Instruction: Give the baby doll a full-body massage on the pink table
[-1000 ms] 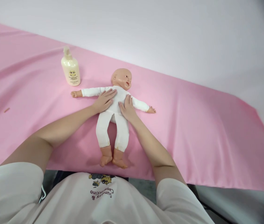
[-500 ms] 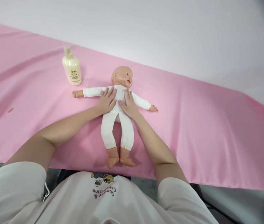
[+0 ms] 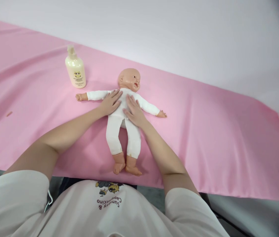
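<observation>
And here's the doll (image 3: pixel 124 102), flat on its back on the pink cloth (image 3: pixel 210 141), straight ahead of the person, with both hands on its torso! Left hand (image 3: pixel 111 102) open, fingers spread, lying across the near-left side of the chest; right hand (image 3: pixel 134 112) open too, palm down on the other side, set a touch lower. Neither grips, and a strip of white torso shows between them. Look at that long axis: it runs away from the person, feet at the near edge, head at the far end, face turned to the right. Neither hand has the edge on reach; both are in contact. The legs lie between the forearms, the doll's arms stretch out sideways, and over on the left, just beyond the outstretched little fist, stands the bottle (image 3: pixel 76 72), upright, untouched by either hand.
</observation>
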The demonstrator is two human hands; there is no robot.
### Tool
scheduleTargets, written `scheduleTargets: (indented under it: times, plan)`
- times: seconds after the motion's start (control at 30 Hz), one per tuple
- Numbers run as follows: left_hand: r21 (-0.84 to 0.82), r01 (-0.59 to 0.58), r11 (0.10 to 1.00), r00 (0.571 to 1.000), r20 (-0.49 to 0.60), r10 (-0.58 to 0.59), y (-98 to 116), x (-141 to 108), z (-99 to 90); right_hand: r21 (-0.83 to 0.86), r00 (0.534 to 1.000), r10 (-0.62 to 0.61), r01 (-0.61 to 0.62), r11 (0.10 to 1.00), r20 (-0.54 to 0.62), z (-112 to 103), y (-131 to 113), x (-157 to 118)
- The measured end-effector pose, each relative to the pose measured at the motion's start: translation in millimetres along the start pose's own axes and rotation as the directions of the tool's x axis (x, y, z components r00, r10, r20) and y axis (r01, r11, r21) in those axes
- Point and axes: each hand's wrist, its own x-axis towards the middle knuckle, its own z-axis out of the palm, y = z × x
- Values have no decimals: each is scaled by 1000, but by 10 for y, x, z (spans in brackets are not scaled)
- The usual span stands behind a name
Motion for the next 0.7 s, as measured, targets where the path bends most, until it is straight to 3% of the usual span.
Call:
scheduleTargets:
  times: [0.17, 0.3, 0.43, 0.53, 0.7]
  plan:
    - [52, 70, 996, 997, -32, -68, -32, 20, -25, 66, 951, 273, -266, 962, -143, 65, 387, 89]
    - [181, 122, 976, 991, -77, -109, -99, 46, -104, -13, 914, 372, -379, 925, -164, 30, 651, 107]
    - [348, 199, 916, 974, -170, -147, -270, 86, -272, -116, 906, 361, -391, 913, -220, -47, 843, 75]
    - [412, 256, 875, 964, -176, -199, -355, 95, -347, -133, 908, 354, -388, 912, -224, -69, 884, 66]
    - [457, 230, 859, 970, -173, -168, -353, 70, -301, -37, 949, 301, -305, 952, -90, -47, 583, 95]
